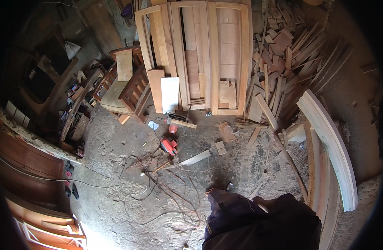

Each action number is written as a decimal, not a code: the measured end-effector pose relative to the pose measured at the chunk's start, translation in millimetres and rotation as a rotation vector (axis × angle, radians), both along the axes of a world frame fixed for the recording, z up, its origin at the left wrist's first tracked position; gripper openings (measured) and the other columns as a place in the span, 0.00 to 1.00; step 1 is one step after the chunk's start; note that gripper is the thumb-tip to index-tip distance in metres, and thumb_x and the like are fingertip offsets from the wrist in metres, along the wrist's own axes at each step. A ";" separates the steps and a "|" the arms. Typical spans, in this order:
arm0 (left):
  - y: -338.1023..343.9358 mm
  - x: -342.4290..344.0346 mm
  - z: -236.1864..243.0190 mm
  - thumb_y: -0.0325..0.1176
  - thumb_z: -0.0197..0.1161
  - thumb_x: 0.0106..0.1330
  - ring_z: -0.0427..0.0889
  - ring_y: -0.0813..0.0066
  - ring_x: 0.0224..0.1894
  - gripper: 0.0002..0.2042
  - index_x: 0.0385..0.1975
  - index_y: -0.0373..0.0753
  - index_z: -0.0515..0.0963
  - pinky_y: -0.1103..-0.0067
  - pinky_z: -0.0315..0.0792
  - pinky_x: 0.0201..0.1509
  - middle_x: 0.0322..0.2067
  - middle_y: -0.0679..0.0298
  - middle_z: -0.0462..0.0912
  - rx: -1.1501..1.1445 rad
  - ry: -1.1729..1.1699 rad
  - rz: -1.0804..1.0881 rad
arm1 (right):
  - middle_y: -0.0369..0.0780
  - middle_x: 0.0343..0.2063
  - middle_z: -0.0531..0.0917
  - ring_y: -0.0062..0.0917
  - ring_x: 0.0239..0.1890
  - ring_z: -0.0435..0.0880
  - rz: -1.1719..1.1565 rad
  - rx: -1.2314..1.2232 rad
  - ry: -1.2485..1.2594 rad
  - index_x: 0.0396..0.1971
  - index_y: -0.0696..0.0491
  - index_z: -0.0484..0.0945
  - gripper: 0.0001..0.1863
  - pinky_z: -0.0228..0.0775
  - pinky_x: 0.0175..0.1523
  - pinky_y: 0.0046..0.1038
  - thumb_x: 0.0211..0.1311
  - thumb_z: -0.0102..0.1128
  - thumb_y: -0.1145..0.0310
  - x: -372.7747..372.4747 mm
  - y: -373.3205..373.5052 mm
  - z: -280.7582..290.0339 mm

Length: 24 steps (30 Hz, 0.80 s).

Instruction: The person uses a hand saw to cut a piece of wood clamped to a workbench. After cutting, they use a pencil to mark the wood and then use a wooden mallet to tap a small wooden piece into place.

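Observation:
Neither of my hands shows clearly. My dark clothing [262, 225] fills the lower right middle, with the toes of a bare foot [210, 190] at its edge. A patch of bare skin [264, 203] shows between the folds; I cannot tell whether it is a hand or a foot. On the floor ahead lie a red power tool [169, 146], a tangle of cables [158, 183] and a pale flat strip [195, 158]. A small wooden block [220, 148] lies to the right of the tool.
Tall wooden frames [229, 37] stand at the back, beside a heap of offcuts [283, 54]. A wooden armchair [125, 87] and a cluttered bench [77, 108] are on the left. Long planks [333, 146] lean on the right. Sandals [75, 191] lie at far left.

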<state>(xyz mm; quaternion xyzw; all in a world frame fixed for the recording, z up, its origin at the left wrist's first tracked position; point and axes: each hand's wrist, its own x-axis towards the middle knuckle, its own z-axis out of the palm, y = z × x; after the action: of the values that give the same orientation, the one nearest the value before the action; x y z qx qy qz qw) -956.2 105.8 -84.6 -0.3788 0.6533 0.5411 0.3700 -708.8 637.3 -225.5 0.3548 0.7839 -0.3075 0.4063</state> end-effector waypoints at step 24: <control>120.2 -34.7 61.5 0.42 0.58 0.72 0.86 0.51 0.44 0.24 0.64 0.39 0.69 0.61 0.79 0.39 0.51 0.51 0.81 -0.037 0.216 0.086 | 0.44 0.31 0.84 0.38 0.35 0.86 0.409 0.016 0.749 0.29 0.51 0.79 0.09 0.78 0.39 0.39 0.61 0.53 0.63 -279.9 40.0 59.9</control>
<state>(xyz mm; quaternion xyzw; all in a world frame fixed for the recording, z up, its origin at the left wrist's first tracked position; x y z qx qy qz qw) -991.0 226.0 -23.1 -0.3529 0.6824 0.5820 0.2667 -988.7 677.3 -165.7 0.0589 0.9339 -0.3220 0.1435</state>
